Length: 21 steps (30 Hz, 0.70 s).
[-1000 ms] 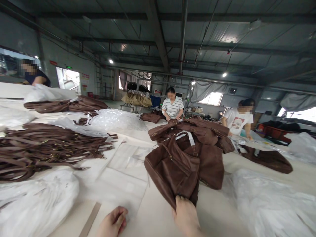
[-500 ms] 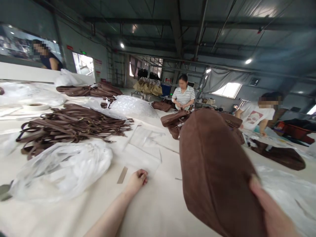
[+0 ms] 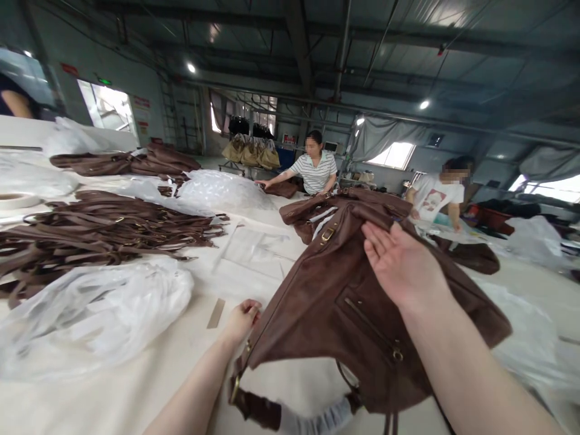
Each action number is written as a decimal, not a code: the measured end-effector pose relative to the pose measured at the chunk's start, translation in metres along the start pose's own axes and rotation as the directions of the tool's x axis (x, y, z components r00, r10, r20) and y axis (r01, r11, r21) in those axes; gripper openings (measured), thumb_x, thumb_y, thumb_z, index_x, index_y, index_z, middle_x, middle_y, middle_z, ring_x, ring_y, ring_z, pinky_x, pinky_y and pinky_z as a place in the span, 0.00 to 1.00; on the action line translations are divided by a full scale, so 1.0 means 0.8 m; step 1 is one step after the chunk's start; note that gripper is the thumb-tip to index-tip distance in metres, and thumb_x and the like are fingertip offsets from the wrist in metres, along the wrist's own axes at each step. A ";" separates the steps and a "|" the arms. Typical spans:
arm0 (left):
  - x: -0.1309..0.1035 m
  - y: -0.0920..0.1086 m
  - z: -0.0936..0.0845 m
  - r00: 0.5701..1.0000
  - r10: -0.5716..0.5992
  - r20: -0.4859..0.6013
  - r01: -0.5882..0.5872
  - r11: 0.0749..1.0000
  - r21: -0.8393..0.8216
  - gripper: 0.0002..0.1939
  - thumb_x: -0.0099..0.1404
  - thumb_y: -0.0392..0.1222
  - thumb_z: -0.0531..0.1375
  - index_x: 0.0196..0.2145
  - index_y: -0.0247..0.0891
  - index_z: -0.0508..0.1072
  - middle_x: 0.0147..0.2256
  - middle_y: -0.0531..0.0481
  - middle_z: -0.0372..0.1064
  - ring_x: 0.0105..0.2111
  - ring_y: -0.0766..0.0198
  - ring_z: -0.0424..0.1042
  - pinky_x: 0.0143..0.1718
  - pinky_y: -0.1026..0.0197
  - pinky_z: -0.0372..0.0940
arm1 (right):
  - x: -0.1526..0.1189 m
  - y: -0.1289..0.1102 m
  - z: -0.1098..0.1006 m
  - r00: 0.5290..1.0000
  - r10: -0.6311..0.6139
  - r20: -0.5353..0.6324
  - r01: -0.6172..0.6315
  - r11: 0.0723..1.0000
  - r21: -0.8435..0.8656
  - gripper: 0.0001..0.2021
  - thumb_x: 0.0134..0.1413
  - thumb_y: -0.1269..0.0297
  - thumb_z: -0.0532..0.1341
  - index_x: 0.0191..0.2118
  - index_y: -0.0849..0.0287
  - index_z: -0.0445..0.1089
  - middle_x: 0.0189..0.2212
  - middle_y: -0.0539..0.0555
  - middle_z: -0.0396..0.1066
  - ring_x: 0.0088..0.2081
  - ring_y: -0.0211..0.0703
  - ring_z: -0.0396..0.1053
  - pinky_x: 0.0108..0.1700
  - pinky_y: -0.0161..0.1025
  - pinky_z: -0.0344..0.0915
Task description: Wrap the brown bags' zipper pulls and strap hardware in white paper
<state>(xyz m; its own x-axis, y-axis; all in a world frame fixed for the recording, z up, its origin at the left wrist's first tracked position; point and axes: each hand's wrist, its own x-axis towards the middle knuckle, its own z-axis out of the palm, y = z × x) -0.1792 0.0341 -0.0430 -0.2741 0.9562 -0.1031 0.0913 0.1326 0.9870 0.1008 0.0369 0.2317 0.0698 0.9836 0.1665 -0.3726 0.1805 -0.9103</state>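
Note:
A brown bag point(image 3: 312, 308) lies flat on the pale table in front of me. It has a slanted zip pocket, brass buckles, and a strap point(image 3: 267, 411) partly wrapped in white material that loops towards me. My right hand point(image 3: 399, 260) is over the bag's far part, fingers stretched out and palm partly turned up, holding nothing. Close to the bag's left edge, my left hand point(image 3: 244, 315) rests on the table with its fingers curled in; nothing shows in them. Just left of that hand is a small grey-brown strip point(image 3: 216, 313).
A heap of brown straps point(image 3: 113, 226) with metal clips spreads on the left, behind a crumpled clear plastic bag point(image 3: 99, 314). More brown bags point(image 3: 303, 214) lie beyond mine. A person in a striped shirt point(image 3: 317, 170) and a person in a white T-shirt point(image 3: 435, 196) stand across the table.
The brown bag, held up on its side by my right hand before, now lies spread on the table. My right hand has let go and opened. My view has swung slightly right.

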 end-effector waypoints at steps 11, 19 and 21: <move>0.015 -0.014 0.003 0.999 -0.027 -0.027 0.026 0.999 -0.034 0.08 0.56 0.45 0.56 0.29 0.37 0.67 0.19 0.54 0.67 0.19 0.66 0.65 0.22 0.65 0.60 | 0.041 0.136 -0.051 0.921 0.367 0.128 -0.310 0.892 -0.330 0.09 0.57 0.62 0.56 0.36 0.61 0.71 0.34 0.58 0.75 0.33 0.39 0.72 0.34 0.34 0.67; 0.014 -0.015 0.006 0.999 -0.050 -0.010 0.049 0.992 -0.119 0.10 0.53 0.46 0.60 0.29 0.37 0.69 0.19 0.55 0.68 0.19 0.67 0.66 0.23 0.65 0.59 | -0.116 0.227 -0.138 0.815 0.480 0.324 0.334 0.066 -0.940 0.32 0.45 0.63 0.62 0.58 0.68 0.62 0.60 0.66 0.57 0.61 0.59 0.54 0.60 0.50 0.53; 0.013 -0.014 0.008 0.998 -0.057 -0.014 0.054 0.988 -0.144 0.10 0.52 0.46 0.61 0.29 0.37 0.69 0.19 0.55 0.68 0.19 0.68 0.65 0.23 0.66 0.59 | -0.131 0.255 -0.158 0.852 0.464 0.242 0.300 -0.056 -0.952 0.35 0.48 0.60 0.60 0.61 0.73 0.57 0.62 0.68 0.52 0.62 0.59 0.51 0.61 0.49 0.52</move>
<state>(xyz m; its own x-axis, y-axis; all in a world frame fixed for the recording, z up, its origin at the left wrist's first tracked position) -0.1769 0.0446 -0.0558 -0.2923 0.9433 -0.1574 -0.0630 0.1453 0.9874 0.1347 -0.0292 -0.0194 -0.3370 0.9223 -0.1893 0.9230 0.2840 -0.2598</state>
